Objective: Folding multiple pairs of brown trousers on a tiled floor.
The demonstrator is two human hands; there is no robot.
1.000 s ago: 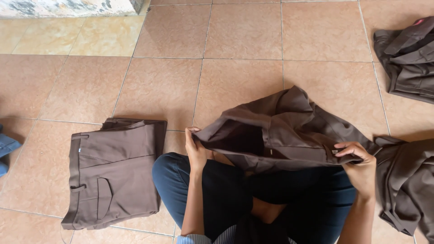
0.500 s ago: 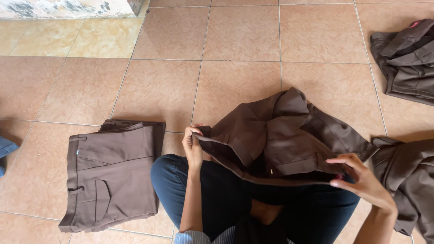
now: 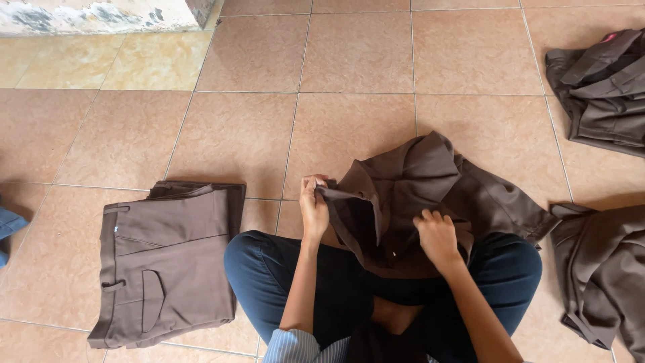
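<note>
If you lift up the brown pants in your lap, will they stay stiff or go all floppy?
Probably floppy: the brown pants already sag in folds between the left hand and right hand. Likely light, since pinched fingers hold an edge up. They shouldn't roll or break; it's soft cloth.

Bright, even daylight with no glare, soft shadows hugging the folded trousers and the heaped clothes on the tiled floor, sharp at centre, slightly bowed and softer toward the edges.
</note>
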